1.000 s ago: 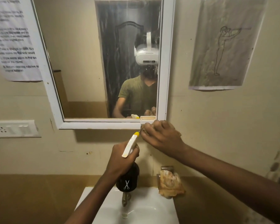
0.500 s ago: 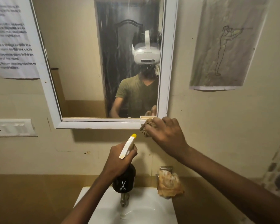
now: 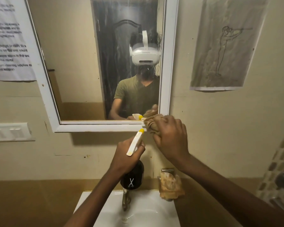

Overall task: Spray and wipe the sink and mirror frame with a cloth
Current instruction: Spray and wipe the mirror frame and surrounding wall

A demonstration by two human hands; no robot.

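Since a moment ago the right hand (image 3: 170,139) has slid its crumpled tan cloth (image 3: 152,124) rightward along the white mirror frame (image 3: 98,126), now pressing it at the lower right corner, fingers closed around it. Just below, the left hand (image 3: 127,157) grips a dark spray bottle with a white, yellow-tipped nozzle (image 3: 134,145) above the white ceramic sink (image 3: 144,208).
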